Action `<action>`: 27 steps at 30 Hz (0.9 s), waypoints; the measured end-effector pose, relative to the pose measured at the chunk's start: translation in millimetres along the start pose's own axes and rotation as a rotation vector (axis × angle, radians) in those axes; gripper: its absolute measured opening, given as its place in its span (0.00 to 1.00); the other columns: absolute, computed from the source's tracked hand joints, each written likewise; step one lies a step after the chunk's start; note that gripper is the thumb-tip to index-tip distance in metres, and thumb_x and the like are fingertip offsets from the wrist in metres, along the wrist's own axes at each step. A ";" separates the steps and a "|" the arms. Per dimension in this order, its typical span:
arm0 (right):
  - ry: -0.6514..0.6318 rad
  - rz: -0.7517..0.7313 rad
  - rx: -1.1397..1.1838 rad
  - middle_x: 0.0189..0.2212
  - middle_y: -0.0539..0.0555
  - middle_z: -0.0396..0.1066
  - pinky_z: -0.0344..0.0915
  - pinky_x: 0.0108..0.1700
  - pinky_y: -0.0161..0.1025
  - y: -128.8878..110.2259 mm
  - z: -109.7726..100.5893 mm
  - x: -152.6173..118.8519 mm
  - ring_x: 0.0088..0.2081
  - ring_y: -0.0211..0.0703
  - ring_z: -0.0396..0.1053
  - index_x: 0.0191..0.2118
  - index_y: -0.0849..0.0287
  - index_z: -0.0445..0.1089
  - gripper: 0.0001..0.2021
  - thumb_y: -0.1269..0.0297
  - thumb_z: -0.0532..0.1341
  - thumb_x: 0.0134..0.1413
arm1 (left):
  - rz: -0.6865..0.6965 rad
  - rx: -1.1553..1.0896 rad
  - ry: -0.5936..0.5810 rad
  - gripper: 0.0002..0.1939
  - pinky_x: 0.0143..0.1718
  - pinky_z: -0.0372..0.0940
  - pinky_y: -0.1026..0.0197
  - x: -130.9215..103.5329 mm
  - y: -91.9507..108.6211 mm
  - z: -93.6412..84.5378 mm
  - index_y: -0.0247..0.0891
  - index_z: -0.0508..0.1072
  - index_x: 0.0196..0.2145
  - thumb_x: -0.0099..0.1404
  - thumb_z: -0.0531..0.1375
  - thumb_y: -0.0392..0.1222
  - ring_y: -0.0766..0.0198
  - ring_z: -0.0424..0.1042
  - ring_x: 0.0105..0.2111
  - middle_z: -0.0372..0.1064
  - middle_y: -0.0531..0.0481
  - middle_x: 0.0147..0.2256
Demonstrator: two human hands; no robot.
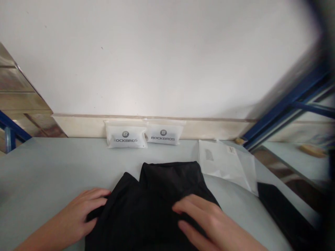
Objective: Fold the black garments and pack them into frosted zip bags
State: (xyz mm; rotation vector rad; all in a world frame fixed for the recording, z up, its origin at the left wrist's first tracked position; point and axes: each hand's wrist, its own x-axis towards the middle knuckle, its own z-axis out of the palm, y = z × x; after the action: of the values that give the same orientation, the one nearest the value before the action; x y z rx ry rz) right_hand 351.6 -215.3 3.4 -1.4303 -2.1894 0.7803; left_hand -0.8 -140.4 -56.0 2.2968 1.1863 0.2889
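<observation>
A black cloth garment (154, 205) lies on the grey table in front of me, its two separate ends pointing toward the wall; its near part runs out of view. At its left edge is my left hand (81, 212), the fingers stretched out and touching the cloth, the thumb apart from them with dark fabric between. Over the right half of the garment, my right hand (204, 219) is open, thumb and forefinger apart, and the fingertips are on or just above the cloth. Whether they touch it I cannot tell.
Against the wall stand two white ROCKBROS pouches (127, 136) side by side. A clear plastic bag (225, 158) with a white label lies at right, beside a long black item (282, 209). Blue metal frame bars (285, 101) edge the table (52, 167) at right and left.
</observation>
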 end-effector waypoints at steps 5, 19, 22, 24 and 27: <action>-0.086 -0.100 0.187 0.54 0.63 0.61 0.54 0.58 0.46 -11.4 53.2 111.3 0.56 0.52 0.57 0.59 0.66 0.58 0.31 0.74 0.61 0.45 | 0.007 0.067 -0.065 0.16 0.51 0.62 0.57 7.5 14.1 -0.4 0.49 0.75 0.42 0.58 0.57 0.35 0.56 0.68 0.48 0.70 0.49 0.49; -0.148 -0.225 0.694 0.34 0.52 0.71 0.64 0.39 0.36 -18.3 21.6 97.0 0.36 0.41 0.69 0.36 0.59 0.69 0.11 0.77 0.57 0.45 | -0.571 -0.152 0.304 0.22 0.36 0.66 0.51 25.6 -0.5 14.2 0.35 0.64 0.48 0.63 0.47 0.51 0.53 0.73 0.31 0.73 0.45 0.35; -0.115 -0.273 0.451 0.35 0.51 0.71 0.64 0.40 0.34 -24.2 26.8 114.3 0.37 0.38 0.68 0.40 0.59 0.69 0.14 0.79 0.57 0.47 | -0.511 0.057 0.527 0.23 0.44 0.63 0.45 21.2 13.9 10.7 0.37 0.64 0.49 0.61 0.49 0.53 0.48 0.70 0.41 0.70 0.43 0.42; -0.087 -0.286 0.232 0.40 0.54 0.71 0.64 0.44 0.37 -26.9 36.8 132.7 0.41 0.41 0.68 0.48 0.61 0.66 0.17 0.77 0.57 0.51 | -0.471 0.056 0.580 0.22 0.42 0.66 0.49 13.7 27.6 14.8 0.39 0.66 0.46 0.62 0.48 0.56 0.52 0.71 0.41 0.71 0.44 0.41; -0.104 -0.314 0.053 0.43 0.59 0.70 0.61 0.50 0.48 -28.3 44.4 148.1 0.46 0.49 0.66 0.55 0.63 0.61 0.20 0.73 0.56 0.56 | -0.474 0.022 0.417 0.22 0.37 0.71 0.53 3.5 42.4 32.5 0.40 0.67 0.47 0.63 0.48 0.56 0.55 0.74 0.37 0.73 0.46 0.40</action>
State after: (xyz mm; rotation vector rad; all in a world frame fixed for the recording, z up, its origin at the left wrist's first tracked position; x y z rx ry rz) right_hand 247.3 -98.2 -6.8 -1.0056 -2.3735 0.8064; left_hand 44.1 -169.2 -60.0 1.9425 1.8997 0.5908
